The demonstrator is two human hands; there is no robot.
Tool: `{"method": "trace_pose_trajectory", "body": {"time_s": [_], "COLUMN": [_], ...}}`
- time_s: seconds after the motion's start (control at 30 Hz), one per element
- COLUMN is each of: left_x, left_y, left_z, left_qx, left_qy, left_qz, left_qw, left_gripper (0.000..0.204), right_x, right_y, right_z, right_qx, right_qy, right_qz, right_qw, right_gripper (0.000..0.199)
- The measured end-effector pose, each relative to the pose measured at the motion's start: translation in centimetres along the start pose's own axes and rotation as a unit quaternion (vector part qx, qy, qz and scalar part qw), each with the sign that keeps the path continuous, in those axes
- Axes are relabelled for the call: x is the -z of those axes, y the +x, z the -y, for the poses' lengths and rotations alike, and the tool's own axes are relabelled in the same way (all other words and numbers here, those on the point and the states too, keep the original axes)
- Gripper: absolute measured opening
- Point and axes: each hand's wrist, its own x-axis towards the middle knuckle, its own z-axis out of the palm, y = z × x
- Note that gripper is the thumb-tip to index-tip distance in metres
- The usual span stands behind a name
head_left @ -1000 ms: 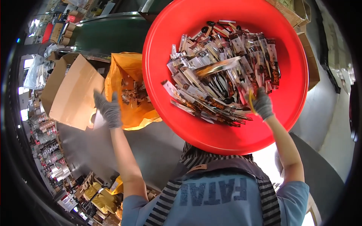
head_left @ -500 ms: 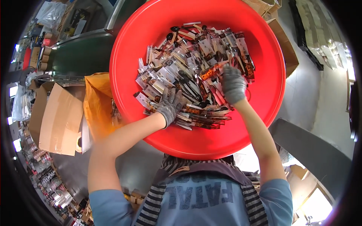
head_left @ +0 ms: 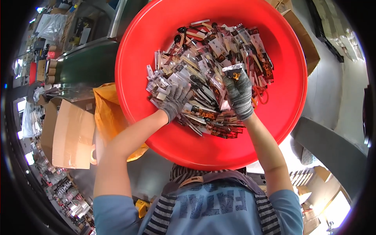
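A heap of clear-wrapped disposable cutlery packets [head_left: 203,98], with wooden chopsticks and black spoons showing, lies in a large round red tub [head_left: 137,98]. My left hand [head_left: 176,98], in a grey knit glove, rests on the left side of the heap with its fingers spread, gripping nothing. On the right side of the heap, my gloved right hand [head_left: 239,96] is closed around a dark packet [head_left: 234,73] with an orange print and a silvery end. Its end sticks out past the fingertips; the rest is hidden by the hand.
A red ring-like loop [head_left: 261,96] lies inside the tub, right of my right hand. Left of the tub are an orange sack [head_left: 107,111] and an open cardboard box [head_left: 74,133]. A green surface [head_left: 86,60] stands beyond them, and another carton [head_left: 299,39] is at the far right.
My right hand has turned and now has a dark packet upright at its fingertips, where an orange-patterned packet showed before. My left hand stays spread on the heap. The view has shifted slightly.
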Motion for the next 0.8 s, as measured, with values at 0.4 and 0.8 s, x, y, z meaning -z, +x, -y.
{"method": "trace_pose_trajectory", "body": {"time_s": [0.4,0.8], "left_x": [0.9,16.4], "left_y": [-1.2,-0.7], "left_z": [2.6,9.8], "left_qx": [0.006,0.264], "left_qy": [-0.106,-0.739], "left_qz": [0.136,0.098], "left_qw": [0.985,0.612], "left_gripper": [0.035,0.066], "right_x": [4.5,0.4], "right_y": [-3.5,-6.9], "right_z": [-4.3,0.7], "right_qx": [-0.244,-0.093], "right_qy": [0.073,0.287], "right_qz": [0.037,0.047], "right_qw": [0.966,0.952], "right_gripper": [0.013,0.066]}}
